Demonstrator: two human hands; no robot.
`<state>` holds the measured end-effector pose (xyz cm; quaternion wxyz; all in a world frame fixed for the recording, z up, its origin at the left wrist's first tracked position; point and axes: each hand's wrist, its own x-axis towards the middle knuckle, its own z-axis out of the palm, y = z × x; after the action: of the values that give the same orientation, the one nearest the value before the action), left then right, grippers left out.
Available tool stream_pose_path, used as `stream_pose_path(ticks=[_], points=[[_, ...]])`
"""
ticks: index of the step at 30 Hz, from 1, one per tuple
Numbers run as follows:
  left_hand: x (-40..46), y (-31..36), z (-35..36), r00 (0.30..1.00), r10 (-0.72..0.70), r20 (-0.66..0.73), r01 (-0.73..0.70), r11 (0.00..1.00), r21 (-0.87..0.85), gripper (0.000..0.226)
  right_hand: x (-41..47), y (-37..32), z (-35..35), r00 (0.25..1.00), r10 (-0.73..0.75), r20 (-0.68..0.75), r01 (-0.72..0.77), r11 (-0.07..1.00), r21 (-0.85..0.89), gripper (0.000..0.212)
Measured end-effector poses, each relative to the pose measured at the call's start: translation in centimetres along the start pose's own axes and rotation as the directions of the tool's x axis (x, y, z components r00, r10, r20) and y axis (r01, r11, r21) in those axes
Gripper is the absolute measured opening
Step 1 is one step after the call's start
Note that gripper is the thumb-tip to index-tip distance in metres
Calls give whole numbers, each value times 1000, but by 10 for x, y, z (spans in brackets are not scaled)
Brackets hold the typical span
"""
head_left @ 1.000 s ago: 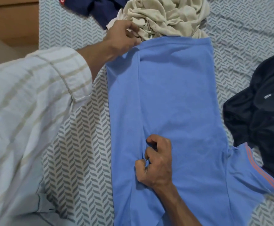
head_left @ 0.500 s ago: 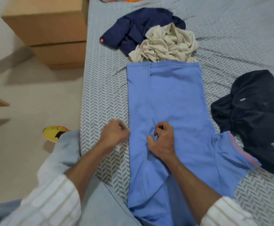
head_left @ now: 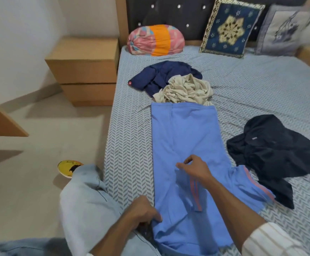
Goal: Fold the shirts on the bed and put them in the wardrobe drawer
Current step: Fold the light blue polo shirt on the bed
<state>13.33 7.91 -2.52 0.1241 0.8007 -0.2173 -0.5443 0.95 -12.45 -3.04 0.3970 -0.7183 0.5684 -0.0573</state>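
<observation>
Since half a second ago the left hand [head_left: 143, 209] has dropped to the bed's near edge, gripping the light-blue cotton shirt [head_left: 185, 145] at its shoulder; the right hand [head_left: 196, 168] pinches the striped sleeve, now folded inward. Soft, limp and light, the shirt is probably best held at the seams.
</observation>
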Motion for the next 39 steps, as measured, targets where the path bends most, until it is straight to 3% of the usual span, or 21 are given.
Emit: stream_pose_path(ticks=[3, 8, 11, 16, 21, 24, 27, 29, 31, 33, 36, 39], points=[[-8, -3, -1, 998, 16, 53, -15, 1000, -23, 30, -9, 10, 0, 995, 41, 88, -51, 992, 114, 57], [-10, -8, -3, 996, 21, 90, -21, 1000, 5, 43, -21, 19, -6, 972, 121, 203, -167, 959, 228, 89], [-11, -12, -2, 991, -4, 133, -4, 998, 61, 44, -29, 20, -7, 958, 121, 259, -185, 952, 243, 96], [-18, -12, -4, 990, -32, 135, 11, 988, 153, 45, -29, 27, -2, 958, 90, 274, -177, 933, 312, 96], [-18, -10, -2, 995, -56, 88, 34, 972, 231, 54, -31, 36, 5, 967, 75, 242, -135, 960, 244, 92], [-16, -10, 0, 1000, -21, -22, 26, 977, 213, 62, -29, 37, -2, 994, 15, 108, -27, 994, 108, 80], [-10, -7, 0, 965, 137, -224, -58, 944, 326, 53, -24, 55, -26, 987, -27, -161, 20, 999, -47, 53], [-4, 0, 0, 880, 313, -358, -195, 924, 328, 37, -19, 74, -51, 946, -61, -319, 29, 994, -105, 39], [5, 11, -1, 766, 504, -399, -391, 858, 333, 27, -9, 90, -76, 909, -55, -414, -23, 983, -181, 34], [16, 30, 0, 712, 614, -341, -508, 785, 355, 32, -1, 97, -99, 905, 33, -423, -165, 946, -279, 41], [31, 66, 4, 704, 651, -283, -573, 757, 315, 42, 11, 105, -121, 922, 254, -291, -355, 855, -377, 61], [50, 85, 9, 762, 593, -259, -547, 804, 232, 32, 14, 108, -129, 925, 334, -181, -379, 846, -376, 38]])
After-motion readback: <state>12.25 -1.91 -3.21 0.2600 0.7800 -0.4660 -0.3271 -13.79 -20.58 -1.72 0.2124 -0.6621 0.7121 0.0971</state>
